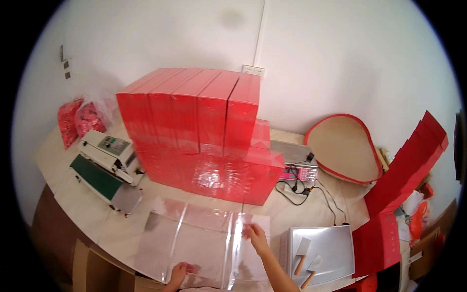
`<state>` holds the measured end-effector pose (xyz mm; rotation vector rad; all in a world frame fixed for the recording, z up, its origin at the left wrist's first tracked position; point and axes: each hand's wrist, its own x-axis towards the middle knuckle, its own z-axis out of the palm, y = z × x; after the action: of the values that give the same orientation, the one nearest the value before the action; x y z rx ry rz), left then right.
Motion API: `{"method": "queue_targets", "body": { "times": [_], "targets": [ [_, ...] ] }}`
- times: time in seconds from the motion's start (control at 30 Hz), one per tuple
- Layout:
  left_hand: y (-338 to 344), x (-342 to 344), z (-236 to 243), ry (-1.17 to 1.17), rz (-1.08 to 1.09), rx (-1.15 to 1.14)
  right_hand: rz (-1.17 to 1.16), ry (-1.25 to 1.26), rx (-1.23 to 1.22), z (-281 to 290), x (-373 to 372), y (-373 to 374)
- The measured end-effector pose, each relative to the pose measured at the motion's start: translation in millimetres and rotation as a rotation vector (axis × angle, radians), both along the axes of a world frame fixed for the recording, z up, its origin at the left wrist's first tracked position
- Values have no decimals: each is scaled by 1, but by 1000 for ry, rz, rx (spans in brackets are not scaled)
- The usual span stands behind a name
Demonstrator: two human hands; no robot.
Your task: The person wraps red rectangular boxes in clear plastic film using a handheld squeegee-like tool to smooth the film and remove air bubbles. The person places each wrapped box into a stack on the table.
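Observation:
A large, shiny clear plastic bag point(202, 243) lies spread on the table in front of me, with long folds running toward me. My left hand point(178, 275) is closed at its near edge, the fingertips showing pinkish through the plastic. Farther up and to the right, my right hand point(256, 237) has its fingers bent and pinched at the bag's right part, beside a bright fold. Just beyond the bag stands a stack of red boxes point(194, 121), the lower ones under glossy clear wrap.
On the left is a bag sealer point(109, 151) with a green belt; behind it are bags of red packets point(90, 117). At right, a metal tray point(340, 243) holds two wooden-handled scrapers point(302, 248), near a scale point(299, 173), cables, a round woven tray point(343, 146) and red boxes point(408, 160).

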<state>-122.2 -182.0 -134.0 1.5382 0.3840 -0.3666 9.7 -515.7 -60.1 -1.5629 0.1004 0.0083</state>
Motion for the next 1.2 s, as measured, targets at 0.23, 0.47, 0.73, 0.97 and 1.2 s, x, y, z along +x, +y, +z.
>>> {"method": "queue_targets", "body": {
  "times": [0.23,0.47,0.73,0.97,1.2],
  "targets": [
    [-13,-24,43,-137,-90,-16,310,567,-24,-84,-165,64],
    [-18,-76,45,-219,-220,-24,649,129,-941,-74,-230,96],
    [-48,-202,2,13,-180,-204,733,283,-1200,-72,-321,60],
    [-74,-254,1,41,-220,-200,701,206,-1006,-76,-395,40],
    [-167,-225,23,33,-391,-46,125,9,-947,-78,-406,-98]
  ]
}}
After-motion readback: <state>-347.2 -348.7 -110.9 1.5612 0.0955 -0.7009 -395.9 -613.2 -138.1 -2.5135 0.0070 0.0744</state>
